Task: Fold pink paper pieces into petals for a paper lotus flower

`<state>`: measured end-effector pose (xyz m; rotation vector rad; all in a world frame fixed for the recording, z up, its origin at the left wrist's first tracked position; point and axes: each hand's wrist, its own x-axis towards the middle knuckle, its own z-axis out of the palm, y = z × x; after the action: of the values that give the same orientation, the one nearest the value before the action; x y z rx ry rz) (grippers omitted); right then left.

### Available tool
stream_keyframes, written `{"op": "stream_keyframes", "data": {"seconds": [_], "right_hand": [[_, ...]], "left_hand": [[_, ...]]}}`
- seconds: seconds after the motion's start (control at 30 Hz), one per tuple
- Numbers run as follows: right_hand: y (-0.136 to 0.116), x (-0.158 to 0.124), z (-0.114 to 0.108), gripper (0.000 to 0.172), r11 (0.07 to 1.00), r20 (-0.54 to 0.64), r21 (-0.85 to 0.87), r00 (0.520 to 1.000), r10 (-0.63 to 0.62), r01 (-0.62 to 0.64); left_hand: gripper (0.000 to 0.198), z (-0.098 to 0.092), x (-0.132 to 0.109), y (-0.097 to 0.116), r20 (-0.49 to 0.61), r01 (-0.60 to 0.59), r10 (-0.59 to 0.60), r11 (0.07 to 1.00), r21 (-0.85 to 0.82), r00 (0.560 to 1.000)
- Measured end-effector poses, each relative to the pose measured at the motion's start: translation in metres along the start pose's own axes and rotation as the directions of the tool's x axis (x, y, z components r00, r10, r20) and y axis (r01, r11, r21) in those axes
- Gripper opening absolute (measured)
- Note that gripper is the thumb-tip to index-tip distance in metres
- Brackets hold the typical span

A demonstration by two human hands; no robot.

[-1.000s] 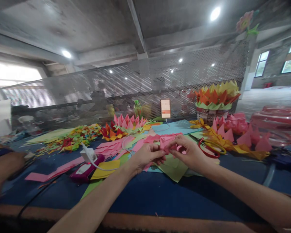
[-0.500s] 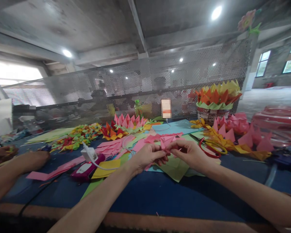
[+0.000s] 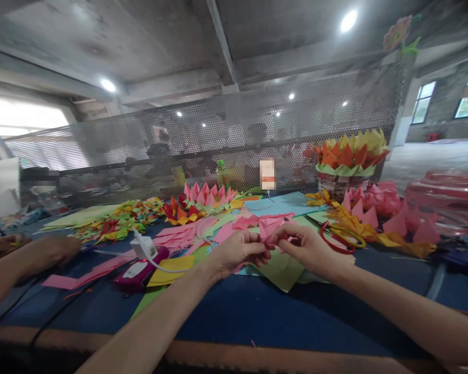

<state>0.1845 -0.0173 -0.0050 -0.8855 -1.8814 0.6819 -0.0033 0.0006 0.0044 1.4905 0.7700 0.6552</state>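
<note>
Co-worker's hand [image 3: 49, 250] drawn back, left hand [image 3: 239, 252] and right hand [image 3: 306, 246] both pinching pink folded paper [image 3: 271, 228].

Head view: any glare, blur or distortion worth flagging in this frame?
Head view: wide-angle bend towards the edges; ceiling lamp and window at left blown out; pink folded paper fairly sharp in soft light; lidded jar at right edge smeared.

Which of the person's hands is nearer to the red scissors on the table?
The right. The right hand is just left of the red scissors; the left hand is farther left, beyond the pink folded paper both hands pinch.
</note>
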Motion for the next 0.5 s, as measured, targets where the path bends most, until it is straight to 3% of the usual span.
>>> {"op": "stream_keyframes", "data": {"seconds": [0.5], "right_hand": [[0.002, -0.001, -0.0013, 0.019, 0.992, 0.003, -0.101, 0.997, -0.071, 0.071]], "left_hand": [[0.012, 0.0001, -0.0006, 0.0, 0.054, 0.112, -0.106, 0.984, -0.142, 0.993]]}}
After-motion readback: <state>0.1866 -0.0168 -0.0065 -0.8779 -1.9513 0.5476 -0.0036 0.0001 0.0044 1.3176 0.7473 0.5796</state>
